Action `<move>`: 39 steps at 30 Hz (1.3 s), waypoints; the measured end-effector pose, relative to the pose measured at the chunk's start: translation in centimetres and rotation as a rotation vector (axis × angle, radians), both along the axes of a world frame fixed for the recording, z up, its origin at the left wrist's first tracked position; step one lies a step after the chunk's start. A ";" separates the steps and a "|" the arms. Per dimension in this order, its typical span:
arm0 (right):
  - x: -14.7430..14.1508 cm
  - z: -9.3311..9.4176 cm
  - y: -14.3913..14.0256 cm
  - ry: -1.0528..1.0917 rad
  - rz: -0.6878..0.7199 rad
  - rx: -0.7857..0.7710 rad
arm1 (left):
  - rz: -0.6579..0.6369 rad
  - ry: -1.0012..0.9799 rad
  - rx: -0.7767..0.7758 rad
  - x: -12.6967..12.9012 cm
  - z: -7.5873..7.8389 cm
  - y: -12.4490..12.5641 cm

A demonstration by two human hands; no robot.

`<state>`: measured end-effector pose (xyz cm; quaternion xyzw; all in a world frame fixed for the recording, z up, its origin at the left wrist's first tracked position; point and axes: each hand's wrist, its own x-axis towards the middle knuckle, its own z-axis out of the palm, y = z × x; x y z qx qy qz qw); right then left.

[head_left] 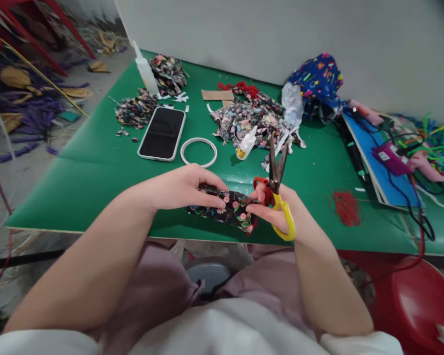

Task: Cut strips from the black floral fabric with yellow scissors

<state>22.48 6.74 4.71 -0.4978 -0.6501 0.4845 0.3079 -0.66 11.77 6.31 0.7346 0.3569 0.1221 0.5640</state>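
A piece of black floral fabric (225, 208) is held between both hands at the table's near edge. My left hand (187, 187) pinches its left and upper part, thumb in front and fingers behind. With thumb and fingertips, my right hand (271, 204) grips the right end. Scissors (285, 217) with one yellow and one red handle hang on the right hand, their dark blades pointing up and slightly apart, touching no fabric. Beyond the hands lie a white ring (198, 139) and a small glue bottle (247, 144).
A phone (162, 133), a tall white bottle (145, 71) and floral fabric scraps (136, 108) are at the left. More gathered fabric (244, 121) lies behind the ring. Red thread (346, 208), a blue folder (380, 162) and cables are on the right.
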 end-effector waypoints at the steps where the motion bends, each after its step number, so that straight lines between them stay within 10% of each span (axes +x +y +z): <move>1: -0.2 -0.1 0.1 0.009 -0.028 0.009 | 0.079 -0.023 0.000 0.1 -0.1 0.0; 7: -0.7 0.1 1.1 0.177 -0.339 0.093 | 0.680 -0.602 -0.213 2.1 -1.8 -0.7; 15: -0.8 -0.3 1.0 0.271 -0.372 0.114 | 0.611 -0.550 -0.340 6.3 -2.5 -3.1; 28: -0.3 2.1 -1.7 -0.257 0.076 0.193 | 0.821 -0.776 -0.043 3.2 0.4 -3.7; 39: -0.2 2.0 -2.0 -0.072 0.204 -0.089 | 0.747 -0.711 -0.001 2.8 0.1 -3.6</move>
